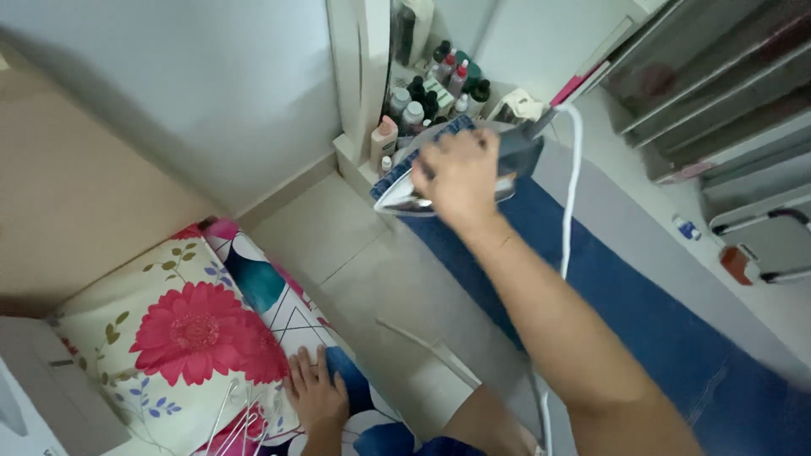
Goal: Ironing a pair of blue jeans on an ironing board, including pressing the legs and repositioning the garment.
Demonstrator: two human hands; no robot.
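Two hands are working apart from each other. Your right hand is wrapping closed around the handle of the iron, which is sitting at the far end of the ironing board, on the blue denim garment. Your left hand is lying flat, fingers spread, holding nothing, on the floral bedding low in the view.

Edges and room: the board's grey cover is showing as a bare strip along the right of the denim, and the board's left edge is running diagonally from the iron down toward you. Pale floor tiles are lying open between board and bedding. Beyond the iron's tip, the board is ending just short of a white ledge.

Packages: a cluster of small bottles is crowding that ledge, with dark, pink and white caps; one peach-coloured bottle is standing nearest the floor side. Grey wire drawers are stacking up at upper right.

Orientation: the iron's long axis is following the board's length, its shiny pointed tip facing left and slightly toward you, heel toward the white cord, which is trailing back down along your forearm. White wire hangers are lying beside your left hand.
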